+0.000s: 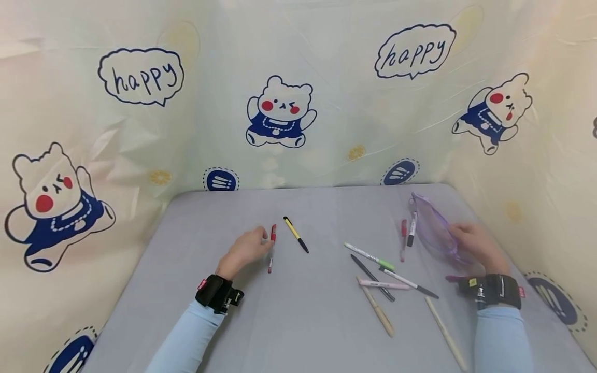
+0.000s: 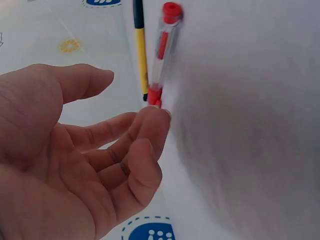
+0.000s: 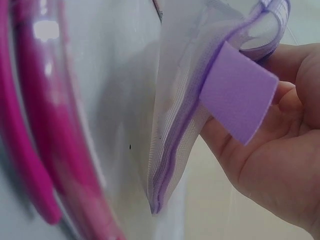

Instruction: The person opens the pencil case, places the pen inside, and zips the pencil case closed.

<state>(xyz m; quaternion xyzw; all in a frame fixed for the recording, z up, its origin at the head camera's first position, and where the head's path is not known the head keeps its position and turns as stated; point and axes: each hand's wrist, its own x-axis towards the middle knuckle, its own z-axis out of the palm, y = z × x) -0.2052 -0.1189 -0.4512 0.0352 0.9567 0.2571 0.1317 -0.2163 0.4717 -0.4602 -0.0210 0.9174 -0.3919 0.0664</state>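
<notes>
My left hand (image 1: 246, 247) is beside a clear pen with a red cap (image 1: 273, 234) on the left half of the table. In the left wrist view the thumb stands apart from loosely bent fingers (image 2: 145, 167), whose tips reach the red end of the pen (image 2: 159, 62); nothing is pinched. A yellow and black pen (image 1: 295, 234) lies just to its right. At the far right my right hand (image 1: 475, 243) grips a purple mesh pouch (image 1: 431, 220) by its edge. The right wrist view shows the pouch's purple tab (image 3: 239, 92) and zipper edge, with some fingers hidden behind.
Left of the pouch lie a red-capped pen (image 1: 403, 235) and a white and black marker (image 1: 412, 230). Nearer me are a green-tipped pen (image 1: 368, 256), a pink pen (image 1: 384, 285) and several others. A magenta item (image 3: 50, 135), blurred, is close to the right wrist camera.
</notes>
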